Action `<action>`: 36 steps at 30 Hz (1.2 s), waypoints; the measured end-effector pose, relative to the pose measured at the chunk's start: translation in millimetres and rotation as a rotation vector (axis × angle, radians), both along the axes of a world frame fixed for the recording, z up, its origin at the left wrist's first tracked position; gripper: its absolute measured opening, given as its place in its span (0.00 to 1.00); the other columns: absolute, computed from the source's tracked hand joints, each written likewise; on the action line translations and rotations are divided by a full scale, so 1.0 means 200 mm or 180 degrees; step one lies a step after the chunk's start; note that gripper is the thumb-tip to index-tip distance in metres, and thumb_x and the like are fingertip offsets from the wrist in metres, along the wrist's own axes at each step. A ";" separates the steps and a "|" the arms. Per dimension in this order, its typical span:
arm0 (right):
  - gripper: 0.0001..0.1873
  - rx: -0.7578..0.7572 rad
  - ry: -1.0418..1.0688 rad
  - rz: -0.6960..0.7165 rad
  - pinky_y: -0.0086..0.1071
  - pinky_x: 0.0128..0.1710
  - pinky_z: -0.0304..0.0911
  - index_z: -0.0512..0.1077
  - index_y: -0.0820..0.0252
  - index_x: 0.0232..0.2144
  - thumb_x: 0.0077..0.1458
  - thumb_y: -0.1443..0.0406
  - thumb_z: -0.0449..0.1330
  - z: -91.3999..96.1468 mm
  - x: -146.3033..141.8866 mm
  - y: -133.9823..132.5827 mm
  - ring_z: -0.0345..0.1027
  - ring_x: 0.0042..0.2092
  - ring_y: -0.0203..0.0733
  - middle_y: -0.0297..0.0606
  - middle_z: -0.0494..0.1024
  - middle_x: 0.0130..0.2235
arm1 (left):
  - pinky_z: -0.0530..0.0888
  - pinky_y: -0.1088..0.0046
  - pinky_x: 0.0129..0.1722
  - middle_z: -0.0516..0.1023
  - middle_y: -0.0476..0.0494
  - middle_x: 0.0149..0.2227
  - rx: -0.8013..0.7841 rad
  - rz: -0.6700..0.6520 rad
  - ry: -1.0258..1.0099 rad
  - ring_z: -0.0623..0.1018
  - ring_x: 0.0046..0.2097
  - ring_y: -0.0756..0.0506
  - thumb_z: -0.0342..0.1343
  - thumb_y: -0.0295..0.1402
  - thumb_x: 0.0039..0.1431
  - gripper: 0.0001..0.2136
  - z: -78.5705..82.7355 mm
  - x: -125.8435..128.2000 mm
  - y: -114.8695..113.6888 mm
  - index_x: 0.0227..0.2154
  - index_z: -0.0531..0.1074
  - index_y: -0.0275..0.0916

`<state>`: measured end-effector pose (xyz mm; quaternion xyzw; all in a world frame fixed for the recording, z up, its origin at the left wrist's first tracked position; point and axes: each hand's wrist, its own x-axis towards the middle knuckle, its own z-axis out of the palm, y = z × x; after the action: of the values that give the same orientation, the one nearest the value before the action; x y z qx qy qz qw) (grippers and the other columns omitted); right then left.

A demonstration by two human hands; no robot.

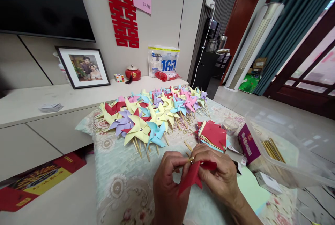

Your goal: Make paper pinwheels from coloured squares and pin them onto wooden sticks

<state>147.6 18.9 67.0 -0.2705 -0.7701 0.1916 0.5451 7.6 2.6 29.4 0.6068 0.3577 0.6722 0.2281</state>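
My left hand (167,179) is closed, pinching a thin wooden stick (186,161) near its tip. My right hand (218,174) is closed on a folded red paper piece (192,178), held against the stick. Both hands hover low over a floral cloth (123,179) at the bottom centre. Just beyond them lies a stack of cut paper squares (213,135), red on top.
Several finished paper pinwheels (151,116) in yellow, blue, pink, purple and red lie in a long heap on the cloth. A clear plastic box (288,155) with wooden sticks sits at the right, beside a purple carton (248,143) and a small round tin (230,125). A low white cabinet (31,106) runs behind.
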 end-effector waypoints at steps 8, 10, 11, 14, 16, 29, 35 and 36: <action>0.09 0.0041 -0.0012 0.0012 0.38 0.35 0.70 0.75 0.60 0.34 0.56 0.77 0.60 0.00 0.00 0.00 0.71 0.32 0.42 0.40 0.77 0.30 | 0.72 0.78 0.33 0.72 0.52 0.31 0.0005 0.0005 0.0011 0.75 0.33 0.51 0.58 0.19 0.57 0.09 0.01 0.00 0.00 0.33 0.71 0.41; 0.08 0.0039 -0.0027 0.0004 0.38 0.35 0.70 0.75 0.61 0.34 0.57 0.76 0.60 0.00 0.00 0.00 0.71 0.32 0.42 0.40 0.77 0.30 | 0.72 0.78 0.33 0.72 0.52 0.31 0.0016 0.0000 0.0029 0.75 0.33 0.51 0.58 0.19 0.58 0.09 0.00 0.00 -0.01 0.33 0.71 0.41; 0.08 0.0038 -0.0033 0.0007 0.38 0.35 0.70 0.75 0.61 0.34 0.57 0.76 0.60 0.00 0.00 0.00 0.71 0.32 0.42 0.40 0.77 0.30 | 0.73 0.78 0.33 0.72 0.52 0.31 0.0029 -0.0005 0.0033 0.75 0.33 0.51 0.57 0.19 0.58 0.09 0.00 0.00 -0.01 0.33 0.71 0.41; 0.07 0.0061 -0.0038 0.0004 0.39 0.36 0.71 0.74 0.61 0.34 0.58 0.75 0.60 0.00 0.00 0.01 0.72 0.32 0.42 0.40 0.78 0.30 | 0.73 0.77 0.33 0.72 0.52 0.31 0.0055 -0.0027 0.0054 0.74 0.34 0.51 0.58 0.19 0.57 0.09 0.00 -0.01 -0.01 0.34 0.71 0.41; 0.06 0.0101 -0.0045 -0.0008 0.39 0.36 0.71 0.75 0.61 0.34 0.59 0.74 0.61 0.00 0.00 0.01 0.72 0.32 0.42 0.41 0.78 0.30 | 0.73 0.77 0.33 0.71 0.52 0.31 0.0071 -0.0026 0.0056 0.75 0.33 0.51 0.58 0.19 0.57 0.09 0.00 0.00 0.00 0.34 0.71 0.41; 0.03 0.0034 0.0102 -0.0037 0.40 0.37 0.71 0.76 0.57 0.38 0.62 0.64 0.63 -0.04 0.04 0.04 0.74 0.33 0.44 0.39 0.79 0.31 | 0.74 0.76 0.32 0.72 0.50 0.31 0.0187 0.0092 0.0242 0.76 0.33 0.50 0.58 0.20 0.58 0.08 0.03 -0.01 -0.01 0.36 0.72 0.41; 0.07 0.0253 -0.0150 -0.0084 0.38 0.43 0.72 0.78 0.57 0.41 0.64 0.63 0.61 -0.03 0.06 0.04 0.76 0.39 0.44 0.42 0.80 0.37 | 0.75 0.75 0.35 0.74 0.47 0.33 0.0274 0.0054 0.0478 0.77 0.36 0.49 0.54 0.19 0.61 0.09 0.02 -0.02 -0.02 0.39 0.71 0.40; 0.07 0.0265 -0.0170 -0.0105 0.38 0.43 0.72 0.79 0.57 0.40 0.64 0.62 0.61 -0.02 0.06 0.04 0.76 0.40 0.44 0.42 0.80 0.38 | 0.75 0.75 0.34 0.74 0.47 0.33 0.0280 0.0055 0.0491 0.77 0.35 0.49 0.54 0.19 0.61 0.09 0.02 -0.02 -0.02 0.38 0.71 0.40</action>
<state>160.4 26.4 62.9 -0.2652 -0.7872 0.1430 0.5381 2.8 -0.9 33.5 0.6632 0.3495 0.6404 0.1672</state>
